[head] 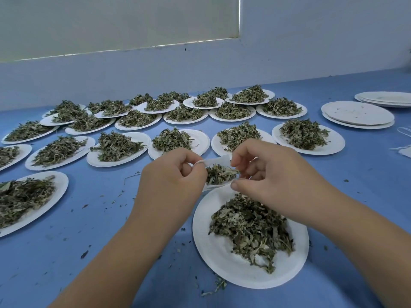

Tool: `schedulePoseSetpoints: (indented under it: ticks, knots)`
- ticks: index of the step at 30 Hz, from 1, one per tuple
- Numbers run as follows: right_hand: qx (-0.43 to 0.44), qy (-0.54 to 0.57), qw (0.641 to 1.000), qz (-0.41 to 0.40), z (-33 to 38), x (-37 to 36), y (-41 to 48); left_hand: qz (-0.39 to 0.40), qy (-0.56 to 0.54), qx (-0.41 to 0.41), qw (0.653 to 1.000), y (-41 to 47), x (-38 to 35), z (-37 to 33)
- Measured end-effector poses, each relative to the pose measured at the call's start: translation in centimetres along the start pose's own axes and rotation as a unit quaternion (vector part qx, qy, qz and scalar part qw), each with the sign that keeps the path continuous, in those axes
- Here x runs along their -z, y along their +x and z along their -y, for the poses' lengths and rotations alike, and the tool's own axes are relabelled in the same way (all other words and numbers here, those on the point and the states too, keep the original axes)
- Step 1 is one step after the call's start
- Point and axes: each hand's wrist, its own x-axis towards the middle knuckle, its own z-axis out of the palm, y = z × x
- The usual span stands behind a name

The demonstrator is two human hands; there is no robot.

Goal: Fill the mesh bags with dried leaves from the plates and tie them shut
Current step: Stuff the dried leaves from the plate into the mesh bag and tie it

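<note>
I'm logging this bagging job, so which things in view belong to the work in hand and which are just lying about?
In hand: left hand and right hand, both pinching the open bag; near plate with leaves; full plates behind, waiting.
Lying about: empty plates stacked on the right; crumbs on the table.

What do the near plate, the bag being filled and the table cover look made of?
Near plate: probably pressed paper, matte white, thin moulded rim. Bag: thin white fabric, mesh or nonwoven, soft, folded open. Table cover: smooth matte blue; plastic or cloth, unclear.
</note>
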Motion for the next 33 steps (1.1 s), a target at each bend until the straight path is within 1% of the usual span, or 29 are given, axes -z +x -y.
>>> schedulePoseSetpoints:
  ticks: [4, 7, 9, 11, 13, 15, 17, 20, 21, 25, 26, 27, 30, 33]
  knots:
    - [0.027, 0.045, 0.998, -0.027, 0.1, -0.2, -0.1, 0.002, 0.006, -0.003, 1.000, -0.2, -0.2, -0.1]
    - [0.075, 0.045, 0.995, -0.039, 0.4, -0.4, -0.2, 0.006, 0.007, -0.015, 1.000, -0.4, -0.3, -0.3]
    - [0.109, 0.003, 0.993, -0.054, 0.5, -0.7, -0.2, 0.013, 0.006, -0.027, 1.000, -0.7, -0.4, -0.5]
    - [0.137, -0.073, 0.986, -0.064, 0.5, -1.1, 0.0, 0.022, 0.008, -0.041, 0.999, -1.0, -0.5, -0.7]
    - [0.153, -0.123, 0.979, -0.052, 0.5, -1.4, 0.1, 0.023, 0.009, -0.048, 0.999, -1.0, -0.5, -0.8]
    - [0.169, -0.134, 0.976, -0.035, 0.6, -1.4, 0.0, 0.016, 0.010, -0.050, 0.999, -0.9, -0.5, -0.7]
    - [0.179, -0.117, 0.977, -0.007, 0.6, -1.2, -0.1, 0.008, 0.009, -0.046, 0.999, -0.8, -0.3, -0.7]
    - [0.191, -0.103, 0.974, 0.056, 0.7, -1.0, -0.1, 0.001, 0.001, -0.035, 0.999, -0.6, -0.2, -0.7]
    - [0.199, -0.098, 0.973, 0.058, 0.7, -0.9, -0.1, 0.000, 0.002, -0.033, 0.999, -0.6, -0.1, -0.7]
    - [0.197, -0.016, 0.980, -0.009, 0.8, 0.5, -0.4, -0.011, 0.004, -0.028, 1.000, -0.2, 0.6, -0.6]
    - [0.195, -0.012, 0.981, 0.000, 0.8, 1.0, -0.5, -0.017, 0.010, -0.027, 0.999, -0.1, 0.8, -0.5]
    - [0.190, -0.016, 0.981, 0.029, 0.8, 1.4, -0.6, -0.022, 0.018, -0.028, 0.999, -0.1, 1.0, -0.5]
    - [0.153, -0.043, 0.976, 0.148, 0.6, 2.3, -0.8, -0.036, 0.031, -0.034, 0.998, 0.1, 1.5, -0.3]
    - [0.114, -0.071, 0.963, 0.236, 0.5, 2.1, -1.1, -0.047, 0.036, -0.028, 0.998, 0.3, 1.6, -0.1]
